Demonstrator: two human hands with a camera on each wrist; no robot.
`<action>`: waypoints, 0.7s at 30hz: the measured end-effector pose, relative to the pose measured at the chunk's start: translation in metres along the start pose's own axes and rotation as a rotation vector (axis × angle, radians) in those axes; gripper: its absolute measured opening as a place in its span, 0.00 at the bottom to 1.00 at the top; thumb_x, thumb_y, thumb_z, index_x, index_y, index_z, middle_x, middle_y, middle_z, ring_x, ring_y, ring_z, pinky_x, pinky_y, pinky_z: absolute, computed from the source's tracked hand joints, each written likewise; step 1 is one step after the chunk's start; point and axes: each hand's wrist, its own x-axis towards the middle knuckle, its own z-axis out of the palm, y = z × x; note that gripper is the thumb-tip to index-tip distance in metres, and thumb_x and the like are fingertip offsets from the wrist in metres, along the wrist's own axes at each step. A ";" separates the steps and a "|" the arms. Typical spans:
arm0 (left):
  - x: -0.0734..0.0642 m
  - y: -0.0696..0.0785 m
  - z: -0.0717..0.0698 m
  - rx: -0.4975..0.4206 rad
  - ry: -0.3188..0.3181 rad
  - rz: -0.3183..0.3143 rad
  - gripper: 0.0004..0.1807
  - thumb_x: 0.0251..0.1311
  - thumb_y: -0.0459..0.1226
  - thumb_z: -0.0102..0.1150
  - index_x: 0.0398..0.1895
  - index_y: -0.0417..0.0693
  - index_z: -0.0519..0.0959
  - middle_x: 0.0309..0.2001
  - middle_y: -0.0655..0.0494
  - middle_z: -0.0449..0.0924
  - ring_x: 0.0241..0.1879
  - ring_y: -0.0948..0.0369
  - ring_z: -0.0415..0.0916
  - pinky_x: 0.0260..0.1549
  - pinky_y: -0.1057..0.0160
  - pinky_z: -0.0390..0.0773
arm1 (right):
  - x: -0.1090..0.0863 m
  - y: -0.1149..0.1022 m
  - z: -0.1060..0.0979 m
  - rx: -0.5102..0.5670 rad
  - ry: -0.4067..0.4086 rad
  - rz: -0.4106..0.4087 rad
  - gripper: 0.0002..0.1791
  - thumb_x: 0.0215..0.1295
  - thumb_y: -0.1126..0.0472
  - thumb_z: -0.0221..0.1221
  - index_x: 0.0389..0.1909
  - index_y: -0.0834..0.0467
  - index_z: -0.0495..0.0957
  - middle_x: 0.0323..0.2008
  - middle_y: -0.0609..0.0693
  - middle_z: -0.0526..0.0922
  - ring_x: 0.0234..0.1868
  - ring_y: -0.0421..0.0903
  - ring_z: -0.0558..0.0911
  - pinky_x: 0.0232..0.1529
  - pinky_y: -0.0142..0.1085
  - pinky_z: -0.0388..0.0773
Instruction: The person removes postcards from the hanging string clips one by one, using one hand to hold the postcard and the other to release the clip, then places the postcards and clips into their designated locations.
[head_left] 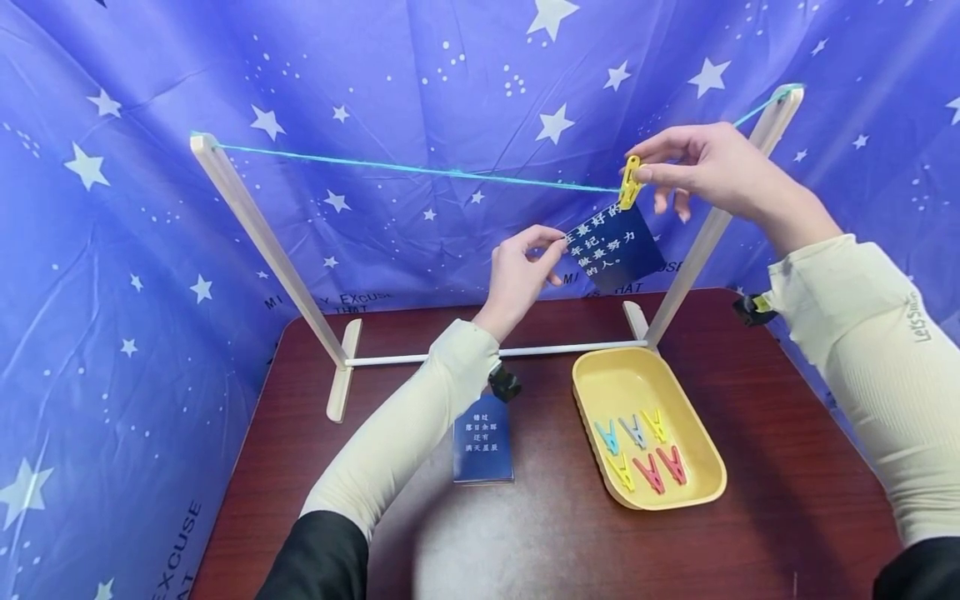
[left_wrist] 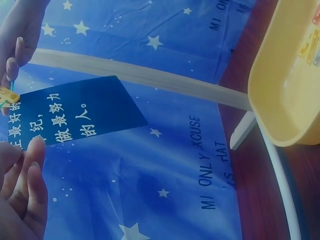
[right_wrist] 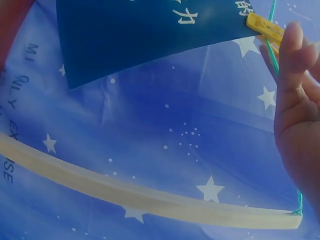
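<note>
A dark blue card with white writing hangs tilted at the green string. My left hand pinches the card's left corner between thumb and fingertips. At its upper right corner a yellow clothespin sits over the card's edge and the string. My right hand pinches that clothespin's upper end between thumb and fingers. In the left wrist view the card spreads out between both hands. The right wrist view shows the clothespin at the card's corner, beside the string.
A wooden frame with left post and right post carries the string. On the brown table stands a yellow tray with several coloured clothespins. Another blue card lies below my left forearm. A starry curtain hangs behind.
</note>
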 end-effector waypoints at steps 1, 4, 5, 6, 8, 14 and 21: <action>0.000 0.000 0.000 0.003 -0.001 0.000 0.07 0.71 0.37 0.65 0.47 0.47 0.88 0.40 0.55 0.89 0.20 0.59 0.84 0.20 0.66 0.78 | 0.000 0.001 0.000 0.010 0.004 -0.004 0.14 0.75 0.57 0.63 0.58 0.53 0.82 0.29 0.46 0.88 0.16 0.47 0.80 0.19 0.35 0.79; -0.002 0.001 0.000 0.012 -0.005 0.006 0.08 0.72 0.38 0.65 0.48 0.47 0.88 0.41 0.55 0.89 0.20 0.61 0.83 0.19 0.66 0.77 | -0.001 0.004 0.002 0.012 0.025 -0.021 0.12 0.74 0.58 0.63 0.55 0.53 0.83 0.27 0.47 0.87 0.15 0.47 0.79 0.18 0.34 0.78; -0.002 0.001 0.000 0.007 -0.005 0.008 0.08 0.71 0.37 0.65 0.47 0.47 0.88 0.40 0.54 0.89 0.19 0.61 0.83 0.19 0.66 0.77 | -0.001 0.005 0.002 0.011 0.035 -0.027 0.12 0.74 0.58 0.63 0.55 0.54 0.83 0.26 0.47 0.86 0.15 0.47 0.79 0.17 0.34 0.78; -0.002 0.001 0.000 0.007 -0.004 0.010 0.08 0.72 0.37 0.65 0.47 0.47 0.88 0.40 0.54 0.89 0.19 0.61 0.83 0.19 0.66 0.78 | -0.002 0.006 0.003 0.016 0.049 -0.034 0.11 0.74 0.58 0.64 0.54 0.54 0.83 0.26 0.47 0.86 0.15 0.46 0.79 0.17 0.34 0.77; -0.003 0.002 0.000 0.006 -0.002 0.016 0.07 0.71 0.37 0.65 0.47 0.47 0.88 0.40 0.54 0.89 0.19 0.61 0.83 0.19 0.66 0.78 | -0.002 0.007 0.004 0.036 0.079 -0.051 0.10 0.74 0.59 0.64 0.52 0.54 0.84 0.25 0.47 0.86 0.13 0.46 0.77 0.16 0.33 0.75; -0.003 0.003 0.001 0.015 -0.002 0.028 0.07 0.71 0.37 0.65 0.47 0.47 0.88 0.40 0.54 0.89 0.19 0.61 0.82 0.20 0.65 0.78 | -0.003 0.009 0.008 0.105 0.149 -0.116 0.04 0.72 0.64 0.65 0.45 0.55 0.84 0.20 0.47 0.83 0.09 0.44 0.71 0.10 0.32 0.65; -0.005 0.003 0.000 0.032 -0.021 0.020 0.08 0.73 0.38 0.64 0.48 0.47 0.88 0.40 0.54 0.89 0.20 0.60 0.83 0.18 0.65 0.77 | -0.001 0.008 0.013 0.125 0.237 -0.201 0.02 0.70 0.69 0.65 0.40 0.62 0.86 0.15 0.49 0.81 0.11 0.40 0.70 0.11 0.30 0.59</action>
